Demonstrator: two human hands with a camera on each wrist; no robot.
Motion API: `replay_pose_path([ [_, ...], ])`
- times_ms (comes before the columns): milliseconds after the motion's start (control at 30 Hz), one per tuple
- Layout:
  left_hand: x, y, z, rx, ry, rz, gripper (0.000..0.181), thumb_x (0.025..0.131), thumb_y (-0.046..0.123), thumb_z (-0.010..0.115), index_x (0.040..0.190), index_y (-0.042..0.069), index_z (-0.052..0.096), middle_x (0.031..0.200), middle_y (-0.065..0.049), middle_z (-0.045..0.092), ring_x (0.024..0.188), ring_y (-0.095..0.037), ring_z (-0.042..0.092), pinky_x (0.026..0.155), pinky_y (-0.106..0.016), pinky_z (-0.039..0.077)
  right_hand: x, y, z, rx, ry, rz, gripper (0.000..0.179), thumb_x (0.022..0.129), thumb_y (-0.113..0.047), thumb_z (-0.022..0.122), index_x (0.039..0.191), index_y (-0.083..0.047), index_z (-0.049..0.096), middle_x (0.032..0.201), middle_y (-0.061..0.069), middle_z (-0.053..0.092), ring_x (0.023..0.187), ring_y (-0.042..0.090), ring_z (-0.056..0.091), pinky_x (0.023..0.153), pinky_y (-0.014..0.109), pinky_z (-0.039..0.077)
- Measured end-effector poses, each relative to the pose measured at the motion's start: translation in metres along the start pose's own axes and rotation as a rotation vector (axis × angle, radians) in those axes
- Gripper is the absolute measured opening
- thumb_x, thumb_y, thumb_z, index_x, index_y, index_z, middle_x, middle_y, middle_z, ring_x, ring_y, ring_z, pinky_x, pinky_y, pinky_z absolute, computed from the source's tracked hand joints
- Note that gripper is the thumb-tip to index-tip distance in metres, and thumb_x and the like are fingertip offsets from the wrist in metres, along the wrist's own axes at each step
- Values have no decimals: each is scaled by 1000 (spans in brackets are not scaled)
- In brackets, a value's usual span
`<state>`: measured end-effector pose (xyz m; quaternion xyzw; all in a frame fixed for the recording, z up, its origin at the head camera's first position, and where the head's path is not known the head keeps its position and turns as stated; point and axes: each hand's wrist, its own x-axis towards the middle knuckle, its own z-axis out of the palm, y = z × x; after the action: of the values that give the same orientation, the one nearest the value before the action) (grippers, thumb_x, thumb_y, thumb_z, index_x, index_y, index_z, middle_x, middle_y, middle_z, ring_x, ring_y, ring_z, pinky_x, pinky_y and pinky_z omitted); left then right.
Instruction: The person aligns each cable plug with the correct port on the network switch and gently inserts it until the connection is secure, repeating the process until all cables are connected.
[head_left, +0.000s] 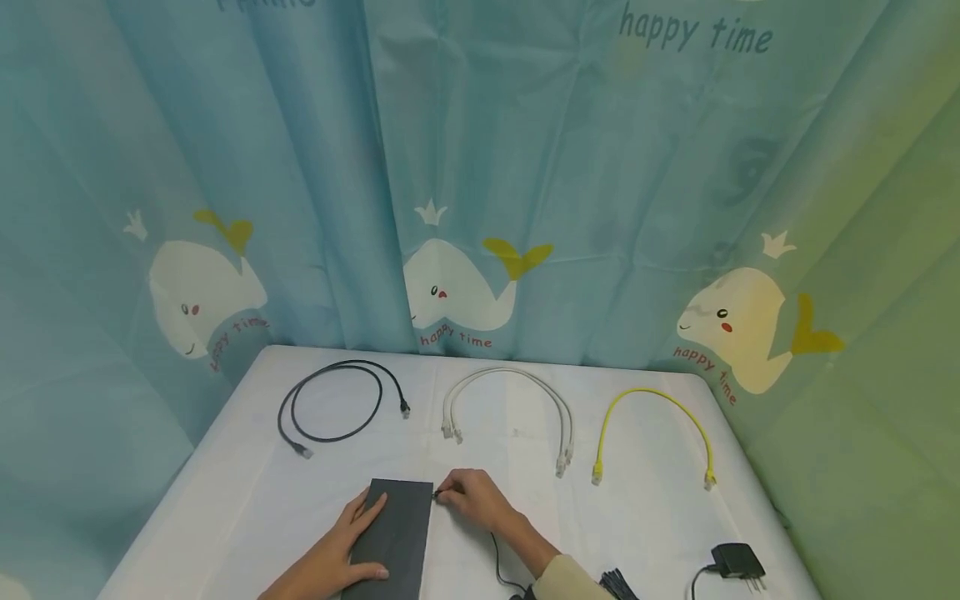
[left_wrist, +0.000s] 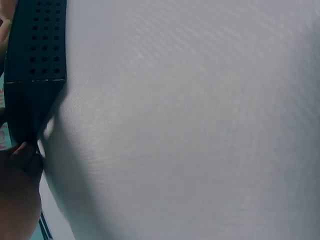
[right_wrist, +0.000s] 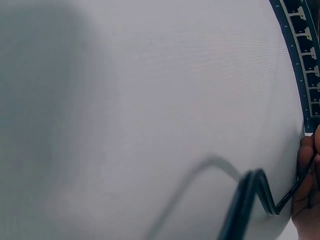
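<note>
A dark grey network switch (head_left: pixel 396 533) lies on the white table. My left hand (head_left: pixel 341 550) rests on it from the left, thumb and a finger stretched over the top. At its far right corner, my right hand (head_left: pixel 474 497) pinches the small plug (head_left: pixel 436 494) of a black power cord (right_wrist: pixel 290 197) against the side; how deep the plug sits is hidden. A row of ports (right_wrist: pixel 309 55) runs along that side in the right wrist view. The left wrist view shows the switch's vented side (left_wrist: pixel 45 40) and the right hand (left_wrist: pixel 20 187) at its end.
Behind the switch lie a coiled black network cable (head_left: pixel 330 439), grey cables (head_left: pixel 506 370) and a yellow cable (head_left: pixel 652 390). A black power adapter (head_left: pixel 737 560) sits at the front right, near bundled black cord (head_left: pixel 617 585). A whale-print curtain (head_left: pixel 480 167) hangs behind the table.
</note>
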<state>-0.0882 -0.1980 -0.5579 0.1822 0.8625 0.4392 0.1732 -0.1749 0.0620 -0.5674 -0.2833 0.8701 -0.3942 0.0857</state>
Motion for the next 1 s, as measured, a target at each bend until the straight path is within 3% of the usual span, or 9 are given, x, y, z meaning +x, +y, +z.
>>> replay_pose_path([
  [600,-3,2,-2,82,11,0,93,81,44,71,148,1,24,145,-36,9,123,-62,22,85,-68,35,6,-3,6,68,-17,18,6,87,-13,68,85,-7,70,76,-12,62,70,-1,52,68,21,46],
  [833,1,6,0,65,5,-30,95,81,45,71,149,1,22,145,-37,7,123,-62,22,86,-68,35,6,-3,2,21,-23,22,6,87,-15,68,86,-9,70,77,-13,62,71,-1,53,70,21,47],
  [1000,2,9,2,72,9,-87,98,80,49,71,149,2,21,146,-37,8,124,-60,26,86,-67,35,6,-8,-1,-62,-24,11,5,86,-14,69,86,-9,69,78,-13,61,70,-3,52,66,18,46],
])
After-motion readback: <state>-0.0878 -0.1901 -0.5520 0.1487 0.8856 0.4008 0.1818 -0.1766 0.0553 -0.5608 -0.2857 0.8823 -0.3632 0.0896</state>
